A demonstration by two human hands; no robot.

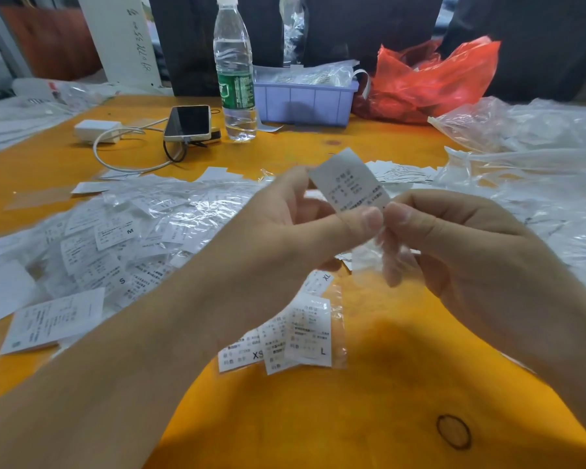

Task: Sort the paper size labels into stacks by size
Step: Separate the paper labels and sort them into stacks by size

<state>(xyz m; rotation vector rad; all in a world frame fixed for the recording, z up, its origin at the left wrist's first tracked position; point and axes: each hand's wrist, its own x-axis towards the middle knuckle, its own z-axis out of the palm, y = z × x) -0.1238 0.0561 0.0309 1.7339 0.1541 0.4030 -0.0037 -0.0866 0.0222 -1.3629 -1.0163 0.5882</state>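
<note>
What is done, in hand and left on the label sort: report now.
Done: a few labels laid near the person, an XS label and an L label, overlapping. In hand: both the left hand and right hand pinch one label. Left: the big mixed pile remains.

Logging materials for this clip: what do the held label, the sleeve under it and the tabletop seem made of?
Held label: looks like matte white paper, printed black, bending slightly between both thumbs.
Sleeve: thin clear plastic film, probably; the fingers show through it and it glints.
Tabletop: smooth orange surface with a dull sheen, possibly painted board or laminate; unclear which.
</note>
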